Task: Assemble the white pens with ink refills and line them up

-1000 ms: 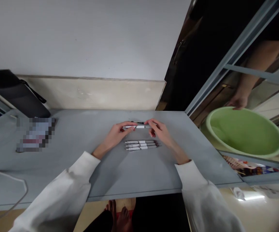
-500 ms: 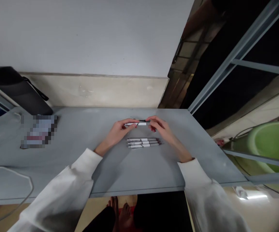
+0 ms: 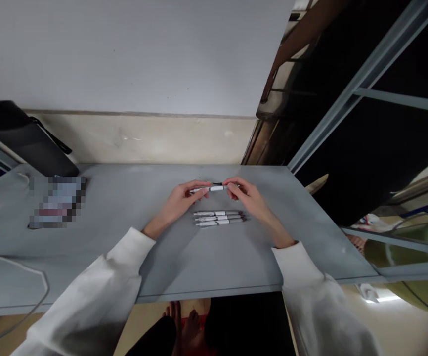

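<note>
Presently, in the head view, the left hand and right hand pinch opposite ends of a white-barrelled pen, fingertips drawn narrow, perhaps just clear of the grey desk. Similar pens lie side by side, nearer the body.

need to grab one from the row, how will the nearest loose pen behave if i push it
The nearest pen looks slim and rounded, so it may roll. It will probably stay stiff, given its straight barrel.
</note>
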Motion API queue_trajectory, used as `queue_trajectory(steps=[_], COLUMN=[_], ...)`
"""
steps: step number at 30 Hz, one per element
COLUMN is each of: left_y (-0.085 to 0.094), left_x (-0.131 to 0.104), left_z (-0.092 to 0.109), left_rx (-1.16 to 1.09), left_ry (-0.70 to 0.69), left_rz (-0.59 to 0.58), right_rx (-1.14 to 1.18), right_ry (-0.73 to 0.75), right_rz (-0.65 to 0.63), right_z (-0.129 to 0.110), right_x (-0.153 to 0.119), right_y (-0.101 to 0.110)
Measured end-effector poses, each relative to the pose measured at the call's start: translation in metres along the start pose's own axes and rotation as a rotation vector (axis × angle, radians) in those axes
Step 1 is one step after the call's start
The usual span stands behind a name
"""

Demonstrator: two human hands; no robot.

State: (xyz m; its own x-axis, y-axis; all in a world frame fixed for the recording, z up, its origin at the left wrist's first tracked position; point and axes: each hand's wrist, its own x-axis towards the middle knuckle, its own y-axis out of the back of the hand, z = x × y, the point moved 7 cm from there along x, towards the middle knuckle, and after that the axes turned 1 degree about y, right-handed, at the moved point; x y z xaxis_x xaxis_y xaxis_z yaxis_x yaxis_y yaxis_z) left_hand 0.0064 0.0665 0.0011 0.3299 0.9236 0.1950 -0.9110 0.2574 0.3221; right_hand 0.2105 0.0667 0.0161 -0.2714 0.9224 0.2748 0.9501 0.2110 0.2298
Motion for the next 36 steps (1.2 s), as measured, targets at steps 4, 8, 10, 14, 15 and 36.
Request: queue_trajectory(steps=[4, 8, 10, 14, 15, 36], left_y=[-0.004, -0.003, -0.001, 0.002, 0.001, -0.01], left_x=[0.002, 0.002, 0.002, 0.002, 0.002, 0.0], left_z=[-0.004, -0.004, -0.002, 0.0, -0.001, 0.019], left_rx=[-0.104, -0.176, -0.165, -0.156, -0.183, -0.362], left_ry=[0.065, 0.069, 0.04, -0.009, 0.0, 0.029], left_rz=[-0.042, -0.031, -0.028, -0.028, -0.024, -0.021], right_rx=[0.005, -0.013, -0.001, 0.07, 0.083, 0.163], right_ry=[-0.001, 0.007, 0.008, -0.016, -0.025, 0.121], right_rz=[0.006, -0.005, -0.029, -0.067, -0.07, 0.0], right_z=[-0.001, -0.002, -0.004, -0.006, -0.006, -0.026], right_x=[-0.001, -0.002, -0.003, -0.002, -0.002, 0.033], right_y=[0.001, 0.001, -0.001, -0.005, -0.006, -0.05])
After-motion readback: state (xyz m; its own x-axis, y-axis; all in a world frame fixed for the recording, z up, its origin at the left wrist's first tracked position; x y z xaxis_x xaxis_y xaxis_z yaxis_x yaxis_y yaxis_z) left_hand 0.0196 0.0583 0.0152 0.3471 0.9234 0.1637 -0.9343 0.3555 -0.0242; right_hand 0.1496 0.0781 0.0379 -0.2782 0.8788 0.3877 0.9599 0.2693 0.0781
